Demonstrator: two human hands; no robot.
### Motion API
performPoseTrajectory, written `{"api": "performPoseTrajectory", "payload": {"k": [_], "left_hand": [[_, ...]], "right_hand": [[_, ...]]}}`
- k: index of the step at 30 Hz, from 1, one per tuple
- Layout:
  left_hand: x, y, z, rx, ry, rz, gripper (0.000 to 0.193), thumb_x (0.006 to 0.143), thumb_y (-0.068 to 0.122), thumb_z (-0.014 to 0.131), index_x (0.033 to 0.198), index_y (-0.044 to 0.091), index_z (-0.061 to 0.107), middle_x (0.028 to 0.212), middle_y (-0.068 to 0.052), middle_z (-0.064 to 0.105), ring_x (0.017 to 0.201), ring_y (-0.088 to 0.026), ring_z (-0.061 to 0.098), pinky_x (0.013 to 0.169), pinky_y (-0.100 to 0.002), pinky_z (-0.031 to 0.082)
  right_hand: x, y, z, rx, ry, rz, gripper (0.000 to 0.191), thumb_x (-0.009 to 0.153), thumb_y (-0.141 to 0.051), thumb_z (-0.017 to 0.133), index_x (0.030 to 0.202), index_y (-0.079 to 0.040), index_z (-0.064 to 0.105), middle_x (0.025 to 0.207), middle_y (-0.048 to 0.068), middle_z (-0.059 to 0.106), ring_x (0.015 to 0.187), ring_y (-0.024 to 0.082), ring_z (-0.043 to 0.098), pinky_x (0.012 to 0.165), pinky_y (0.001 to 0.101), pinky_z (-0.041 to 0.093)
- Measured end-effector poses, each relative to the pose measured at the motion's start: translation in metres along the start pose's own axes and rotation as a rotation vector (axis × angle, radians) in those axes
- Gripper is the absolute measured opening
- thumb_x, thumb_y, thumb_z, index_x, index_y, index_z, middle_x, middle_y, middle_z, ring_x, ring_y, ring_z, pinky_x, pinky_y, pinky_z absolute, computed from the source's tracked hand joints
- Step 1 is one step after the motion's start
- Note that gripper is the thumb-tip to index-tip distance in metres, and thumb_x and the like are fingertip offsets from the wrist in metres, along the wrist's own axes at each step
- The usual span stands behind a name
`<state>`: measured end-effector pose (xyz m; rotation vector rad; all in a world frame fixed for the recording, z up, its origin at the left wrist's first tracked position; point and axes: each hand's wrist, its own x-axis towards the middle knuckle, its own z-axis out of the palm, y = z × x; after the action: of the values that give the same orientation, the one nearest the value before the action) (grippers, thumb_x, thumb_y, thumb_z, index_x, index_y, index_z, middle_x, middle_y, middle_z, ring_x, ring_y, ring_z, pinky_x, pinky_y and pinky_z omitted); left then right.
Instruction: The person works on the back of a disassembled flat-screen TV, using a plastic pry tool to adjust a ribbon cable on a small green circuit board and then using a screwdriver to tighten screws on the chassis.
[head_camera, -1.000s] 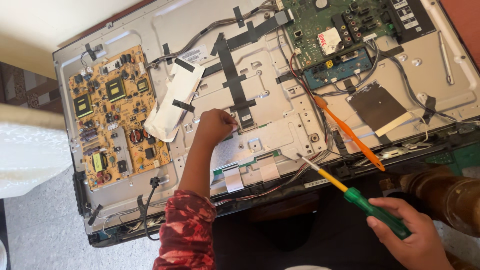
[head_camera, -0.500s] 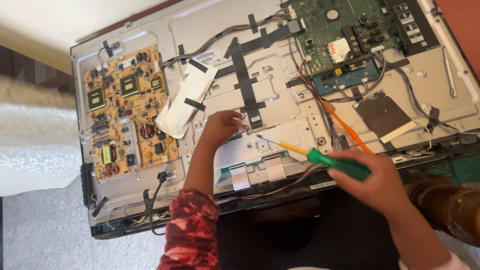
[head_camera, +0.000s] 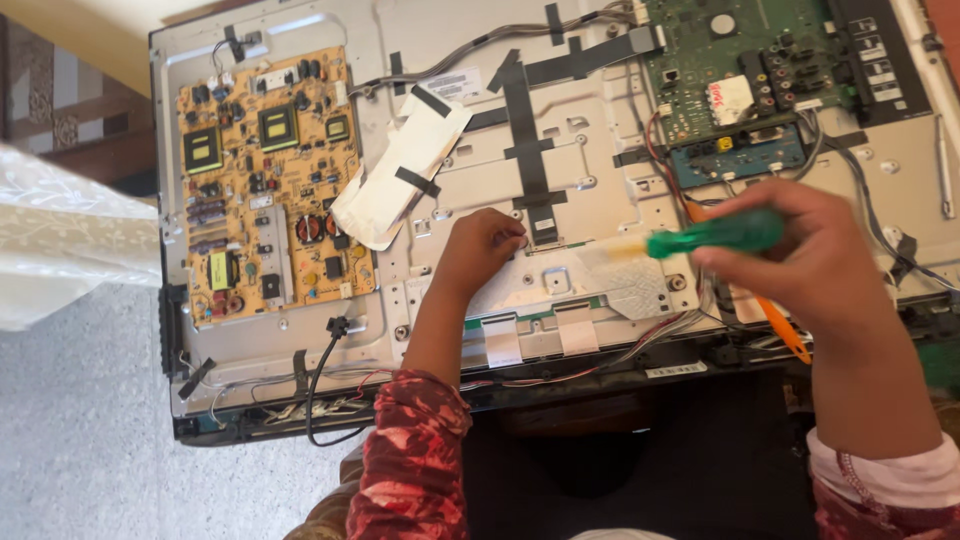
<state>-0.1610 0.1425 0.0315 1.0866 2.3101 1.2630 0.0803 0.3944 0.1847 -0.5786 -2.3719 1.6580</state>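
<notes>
In the head view, an opened flat television (head_camera: 600, 180) lies back-up and fills most of the frame; its upper and right edges run out of the picture, while its left edge and lower black rim stay in sight. To the left of that edge there is open grey speckled floor (head_camera: 80, 430), with a white lace cloth (head_camera: 60, 240) overhanging it. The bare metal back panel offers free room in the middle, between the boards.

Three circuit boards show: one tan power board (head_camera: 265, 185) at the left, one green main board (head_camera: 760, 60) at the upper right, and one small blue board (head_camera: 740, 155) just below the green one. Two white flat ribbon cables (head_camera: 500, 340) sit side by side at the lower middle. Several black tape strips hold down a grey cable bundle and a white padded sheet (head_camera: 400, 175) near the power board. A small white rectangular label (head_camera: 455, 85) sits on the metal above that sheet, and a white sticker with red marks (head_camera: 730, 98) lies on the green board.

The left hand (head_camera: 480, 250) is curled, fingertips pressed to the metal panel beside a black tape strip, holding nothing visible. The right hand (head_camera: 810, 255) is closed around the green handle of a screwdriver (head_camera: 700, 235), whose blurred yellowish shaft points left over the panel's middle. An orange-handled tool (head_camera: 780, 330) lies partly under that hand.
</notes>
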Motion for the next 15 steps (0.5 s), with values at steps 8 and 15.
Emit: {"api": "performPoseTrajectory", "payload": {"k": [8, 15], "left_hand": [[-0.013, -0.002, -0.003, -0.185, 0.015, 0.012, 0.026, 0.085, 0.007, 0.075, 0.111, 0.002, 0.073, 0.1, -0.01, 0.073, 0.084, -0.019, 0.073, 0.078, -0.028, 0.059], [-0.022, 0.001, -0.005, -0.14, 0.036, 0.002, 0.021, 0.086, 0.009, 0.076, 0.107, 0.004, 0.077, 0.103, -0.01, 0.073, 0.089, -0.02, 0.074, 0.082, -0.029, 0.061]], "right_hand": [[0.037, 0.002, 0.06, 0.73, -0.176, -0.23, 0.035, 0.104, -0.036, 0.067, 0.125, -0.009, 0.06, 0.116, 0.008, 0.068, 0.113, 0.023, 0.068, 0.103, 0.0436, 0.057], [0.086, 0.008, 0.106, 1.063, -0.233, -0.349, 0.032, 0.11, -0.031, 0.064, 0.136, -0.015, 0.053, 0.11, 0.005, 0.061, 0.105, 0.018, 0.062, 0.106, 0.0451, 0.055]]}}
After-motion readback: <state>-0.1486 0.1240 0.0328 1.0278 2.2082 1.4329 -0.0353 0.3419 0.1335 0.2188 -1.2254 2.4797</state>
